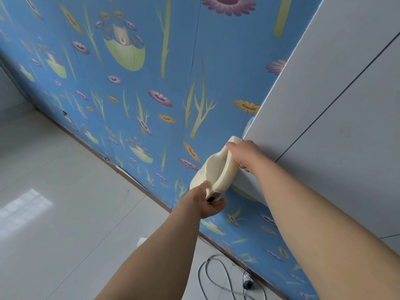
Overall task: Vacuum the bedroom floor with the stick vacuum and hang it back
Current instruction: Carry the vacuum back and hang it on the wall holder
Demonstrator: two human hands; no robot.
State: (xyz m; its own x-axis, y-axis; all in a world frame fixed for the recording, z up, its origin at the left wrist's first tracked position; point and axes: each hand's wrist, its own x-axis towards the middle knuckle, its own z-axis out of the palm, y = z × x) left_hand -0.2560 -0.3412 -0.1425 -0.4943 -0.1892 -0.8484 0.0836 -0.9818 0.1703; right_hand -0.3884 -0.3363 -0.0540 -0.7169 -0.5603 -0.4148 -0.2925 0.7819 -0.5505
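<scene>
Blue wallpaper wall (pixel 151 61) w/ flowers and small bears fills the back. The white tile floor (pixel 65 191) meets it along a dark skirting. On the right side stands a white wardrobe (pixel 324 105), its edge against the wall.

The stick vacuum (pixel 217 169) is up in the air in front of the wall, just beside the wardrobe edge. Only its cream top part w/ the loop handle is visible; the rest I cannot see.

The right grip (pixel 244 154) is closed around the upper end of the handle, fingers curled round it. It is touching the wardrobe edge or very near; I cannot tell which. The left grip (pixel 204 202) holds the lower end, thumb beside a small black button. Both arms are stretched fwd.

On the floor below, near the skirting, lies a grey cable (pixel 216 276) in loose loops, w/ a dark plug (pixel 247 283) next to it.
</scene>
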